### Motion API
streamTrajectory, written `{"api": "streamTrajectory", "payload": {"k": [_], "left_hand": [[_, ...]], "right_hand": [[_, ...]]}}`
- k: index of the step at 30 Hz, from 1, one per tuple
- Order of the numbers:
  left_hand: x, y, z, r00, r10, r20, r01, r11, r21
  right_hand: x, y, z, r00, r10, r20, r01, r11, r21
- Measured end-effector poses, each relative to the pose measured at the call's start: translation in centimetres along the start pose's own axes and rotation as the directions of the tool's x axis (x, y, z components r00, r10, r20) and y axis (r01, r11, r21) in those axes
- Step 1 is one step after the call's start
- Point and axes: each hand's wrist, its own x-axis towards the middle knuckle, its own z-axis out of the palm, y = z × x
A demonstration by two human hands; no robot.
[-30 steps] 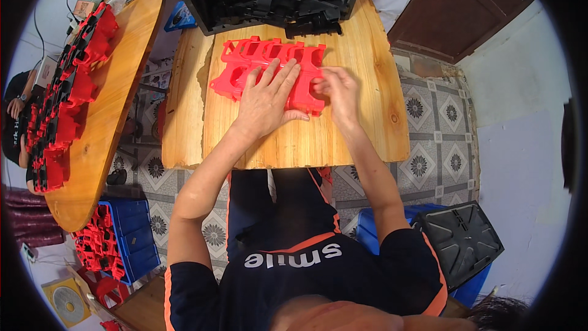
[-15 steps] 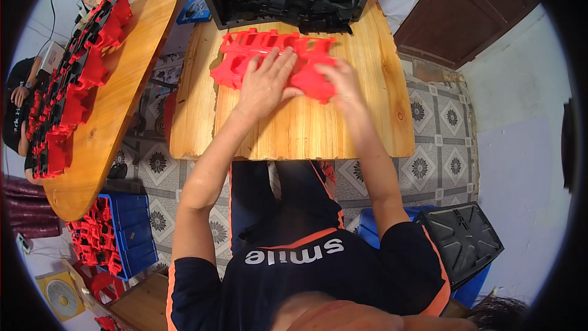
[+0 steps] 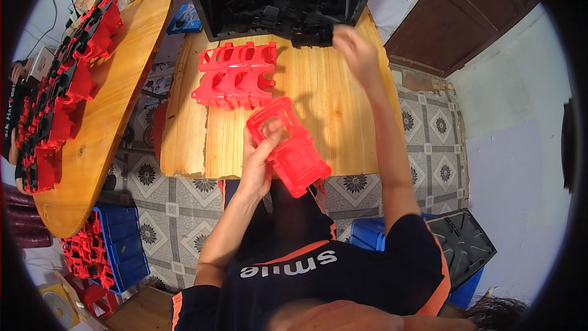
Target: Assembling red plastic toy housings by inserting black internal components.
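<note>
My left hand is closed around a red plastic housing, a frame with a rectangular opening, tilted above the table's front half. My right hand is raised at the front right corner of a black bin. Its fingers are blurred, and I cannot make out anything in them. Dark plastic parts lie inside the bin, some at its front lip. Several more red housings stand side by side in a row on the wooden table, left of the middle.
On the left, a second wooden table carries a long row of red and black assemblies. Beneath it stands a blue crate of red parts. A blue box sits beside the bin. Another person's hand shows at far left.
My left hand has lifted one red housing off the row and brought it toward me. My right hand has moved from the housings up and right to the bin's edge.
</note>
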Motion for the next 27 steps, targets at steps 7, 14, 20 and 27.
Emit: {"api": "streamTrajectory", "payload": {"k": [7,14,20,27], "left_hand": [[-5.3,0.3,-2.4,0.952,-0.285,-0.110,0.224,0.896,-0.382],[-7.6,1.3,-4.1,0.961,-0.199,-0.192,0.161,0.967,-0.200],[-6.8,1.7,-5.7,0.968,-0.236,-0.081,0.175,0.873,-0.454],[-7.4,2.3,-4.3,0.991,0.031,-0.130,-0.051,0.986,-0.157]], "right_hand": [[5.3,7.7,1.0,0.935,0.063,0.350,0.239,0.616,-0.750],[-9.1,1.0,0.8,0.851,-0.505,0.145,0.449,0.555,-0.700],[-12.2,-1.4,0.0,0.881,-0.290,0.375,0.472,0.610,-0.636],[-10.5,-4.6,3.9,0.974,0.041,0.221,0.089,0.832,-0.548]]}}
